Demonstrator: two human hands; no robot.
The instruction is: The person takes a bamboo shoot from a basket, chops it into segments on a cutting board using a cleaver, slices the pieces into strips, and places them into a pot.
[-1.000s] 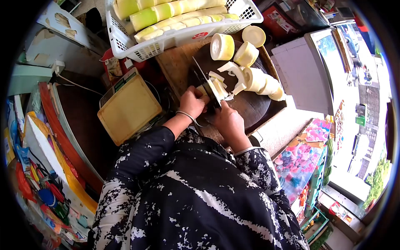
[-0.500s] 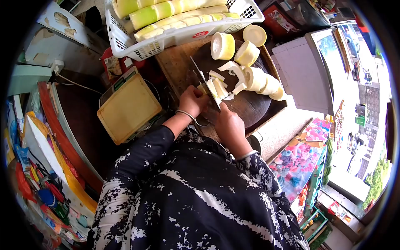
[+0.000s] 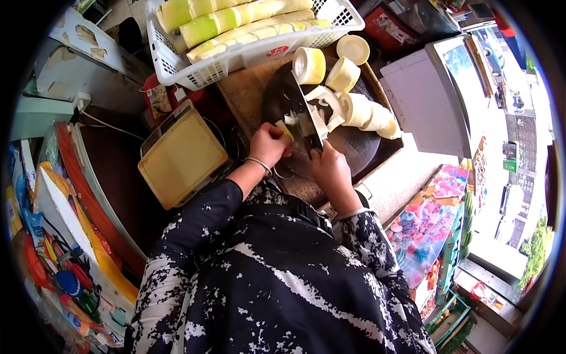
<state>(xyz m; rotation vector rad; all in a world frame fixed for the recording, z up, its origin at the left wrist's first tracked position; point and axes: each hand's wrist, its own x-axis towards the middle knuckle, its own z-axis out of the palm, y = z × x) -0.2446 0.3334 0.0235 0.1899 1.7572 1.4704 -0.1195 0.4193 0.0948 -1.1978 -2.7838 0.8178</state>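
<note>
Head view: left hand pinches a small yellow piece at the left of the dark round board. Right hand grips the knife; blade slants far-left, white scraps just right of it.

No legible lettering or numerals, a red oval emblem on the wall of a white basket, its detail too small to read, a pale label on a red container, its print blurred.
</note>
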